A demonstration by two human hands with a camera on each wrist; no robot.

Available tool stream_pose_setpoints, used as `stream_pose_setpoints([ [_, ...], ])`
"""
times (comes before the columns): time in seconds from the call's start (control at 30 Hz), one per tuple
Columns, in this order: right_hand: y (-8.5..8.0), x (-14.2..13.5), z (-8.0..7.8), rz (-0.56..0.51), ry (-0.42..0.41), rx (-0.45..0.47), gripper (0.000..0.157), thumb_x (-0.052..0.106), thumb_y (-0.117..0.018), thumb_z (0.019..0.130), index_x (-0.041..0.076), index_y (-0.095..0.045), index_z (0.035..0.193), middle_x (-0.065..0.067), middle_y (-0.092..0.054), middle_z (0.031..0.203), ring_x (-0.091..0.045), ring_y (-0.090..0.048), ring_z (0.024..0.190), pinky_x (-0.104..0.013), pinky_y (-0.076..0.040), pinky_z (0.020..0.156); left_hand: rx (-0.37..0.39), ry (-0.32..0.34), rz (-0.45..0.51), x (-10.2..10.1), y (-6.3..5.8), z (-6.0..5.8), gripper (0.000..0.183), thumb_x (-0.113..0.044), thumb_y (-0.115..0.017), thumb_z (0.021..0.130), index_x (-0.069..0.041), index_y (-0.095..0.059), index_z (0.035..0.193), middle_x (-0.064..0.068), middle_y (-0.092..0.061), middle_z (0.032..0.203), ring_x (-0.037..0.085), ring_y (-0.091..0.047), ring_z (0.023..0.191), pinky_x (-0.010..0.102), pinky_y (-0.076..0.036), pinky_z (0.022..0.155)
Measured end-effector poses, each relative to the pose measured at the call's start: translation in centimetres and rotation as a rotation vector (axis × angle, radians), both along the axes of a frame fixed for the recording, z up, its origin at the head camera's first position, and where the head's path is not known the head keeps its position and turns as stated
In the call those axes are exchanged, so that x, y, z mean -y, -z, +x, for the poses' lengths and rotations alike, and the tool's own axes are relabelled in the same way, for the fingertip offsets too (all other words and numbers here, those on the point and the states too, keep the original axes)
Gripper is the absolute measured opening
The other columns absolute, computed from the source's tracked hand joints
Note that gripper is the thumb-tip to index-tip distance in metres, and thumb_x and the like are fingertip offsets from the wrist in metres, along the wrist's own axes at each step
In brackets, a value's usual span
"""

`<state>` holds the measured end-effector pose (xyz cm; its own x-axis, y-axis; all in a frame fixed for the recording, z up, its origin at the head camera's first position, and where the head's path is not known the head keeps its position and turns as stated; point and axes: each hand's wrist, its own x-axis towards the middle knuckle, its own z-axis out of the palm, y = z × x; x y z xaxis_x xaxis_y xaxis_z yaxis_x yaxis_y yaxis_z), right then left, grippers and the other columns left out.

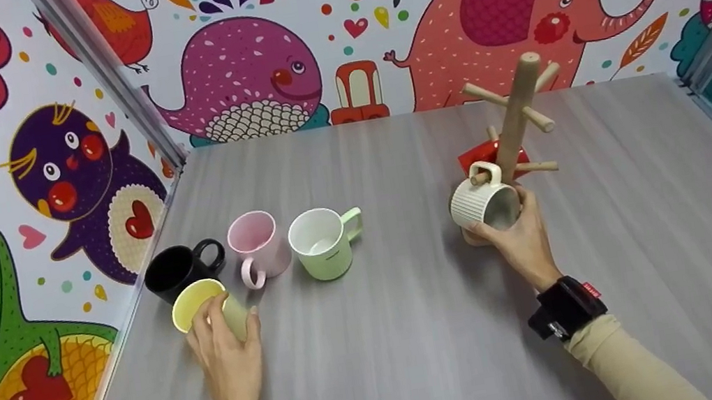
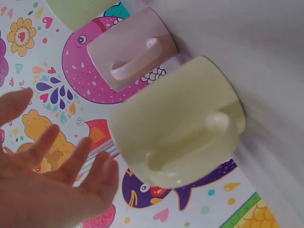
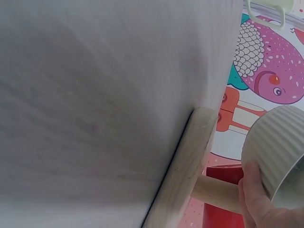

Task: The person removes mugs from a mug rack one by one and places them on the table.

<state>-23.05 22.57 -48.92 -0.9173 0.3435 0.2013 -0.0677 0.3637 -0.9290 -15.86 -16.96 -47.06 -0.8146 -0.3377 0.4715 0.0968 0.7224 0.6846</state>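
Observation:
In the head view my right hand (image 1: 524,247) holds a white ribbed mug (image 1: 467,203) on its side, its handle uppermost around a low peg of a wooden mug tree (image 1: 516,111). The right wrist view shows a finger pressed along the ribbed wall (image 3: 273,140). Behind the post, a red mug (image 1: 471,158) is partly hidden. Over at the left, my left hand (image 1: 231,367) hovers by an upright yellow mug (image 1: 190,301). In the left wrist view its loosely spread fingers (image 2: 78,159) stand apart from that mug's handle (image 2: 194,140).
A black mug (image 1: 171,273), a pink mug (image 1: 267,241) and a pale green mug (image 1: 325,254) stand upright around the yellow one on the grey table (image 1: 404,334). Cartoon-printed walls (image 1: 251,67) border the back and sides. Other mug-tree pegs (image 1: 538,118) jut out higher up.

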Motion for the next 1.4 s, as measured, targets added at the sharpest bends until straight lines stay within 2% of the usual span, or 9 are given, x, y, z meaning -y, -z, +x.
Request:
stream_pose_setpoints([
  [0.27, 0.0, -0.2, 0.5, 0.014, -0.015, 0.001, 0.084, 0.011, -0.084, 0.077, -0.01, -0.035, 0.141, -0.027, -0.045, 0.137, -0.039, -0.045, 0.126, -0.053, -0.035, 0.105, -0.003, 0.032, -0.04, -1.0, -0.1, -0.4, 0.04, -0.004, -0.074, 0.087, 0.004, -0.061, 0.124, 0.025, -0.053, 0.13, 0.048, -0.044, 0.119, 0.062, -0.032, 0.096],
  [0.57, -0.2, -0.2, 0.8, 0.003, -0.049, -0.017, 0.084, 0.01, -0.085, 0.076, -0.01, -0.035, 0.14, -0.028, -0.047, 0.136, -0.038, -0.047, 0.124, -0.051, -0.036, 0.104, -0.058, 0.085, -0.065, -2.1, 0.1, -0.8, 0.041, -0.001, -0.076, 0.084, 0.003, -0.063, 0.123, 0.024, -0.056, 0.126, 0.047, -0.047, 0.114, 0.059, -0.033, 0.096],
  [0.73, -0.2, -0.2, 1.0, 0.017, -0.059, -0.03, 0.084, 0.011, -0.084, 0.076, -0.011, -0.035, 0.14, -0.029, -0.048, 0.135, -0.038, -0.048, 0.122, -0.051, -0.037, 0.102, -0.099, 0.131, -0.08, -2.6, 0.0, -1.1, 0.041, 0.003, -0.076, 0.083, 0.005, -0.063, 0.121, 0.022, -0.058, 0.122, 0.045, -0.053, 0.11, 0.056, -0.039, 0.096],
  [1.0, -0.2, -0.3, 1.3, 0.045, -0.065, -0.041, 0.083, 0.011, -0.085, 0.076, -0.012, -0.035, 0.139, -0.029, -0.047, 0.136, -0.039, -0.048, 0.124, -0.053, -0.037, 0.103, -0.076, 0.186, -0.07, -3.4, -0.5, -1.2, 0.04, 0.004, -0.074, 0.085, 0.004, -0.062, 0.124, 0.02, -0.061, 0.12, 0.041, -0.059, 0.113, 0.055, -0.046, 0.095],
  [1.2, -0.4, -0.2, 1.4, 0.069, -0.067, -0.058, 0.082, 0.011, -0.084, 0.076, -0.011, -0.036, 0.138, -0.029, -0.049, 0.133, -0.039, -0.049, 0.118, -0.05, -0.039, 0.096, -0.071, 0.214, -0.078, -4.2, -0.8, -1.3, 0.037, 0.0, -0.075, 0.087, 0.002, -0.064, 0.122, 0.021, -0.063, 0.121, 0.046, -0.055, 0.124, 0.056, -0.043, 0.102],
  [1.27, -0.4, -0.1, 1.5, 0.077, -0.071, -0.069, 0.081, 0.01, -0.084, 0.075, -0.011, -0.037, 0.138, -0.028, -0.05, 0.132, -0.038, -0.05, 0.116, -0.049, -0.039, 0.094, -0.07, 0.219, -0.082, -4.5, -1.0, -1.4, 0.036, -0.001, -0.076, 0.087, 0.002, -0.064, 0.121, 0.021, -0.065, 0.117, 0.045, -0.057, 0.121, 0.056, -0.045, 0.099],
  [1.4, -0.3, -0.1, 1.7, 0.107, -0.068, -0.09, 0.079, 0.009, -0.085, 0.075, -0.009, -0.039, 0.136, -0.027, -0.051, 0.13, -0.039, -0.052, 0.111, -0.047, -0.04, 0.09, -0.097, 0.237, -0.095, -5.0, -1.3, -1.5, 0.033, -0.002, -0.076, 0.087, 0.0, -0.066, 0.119, 0.018, -0.067, 0.108, 0.037, -0.064, 0.104, 0.052, -0.05, 0.087],
])
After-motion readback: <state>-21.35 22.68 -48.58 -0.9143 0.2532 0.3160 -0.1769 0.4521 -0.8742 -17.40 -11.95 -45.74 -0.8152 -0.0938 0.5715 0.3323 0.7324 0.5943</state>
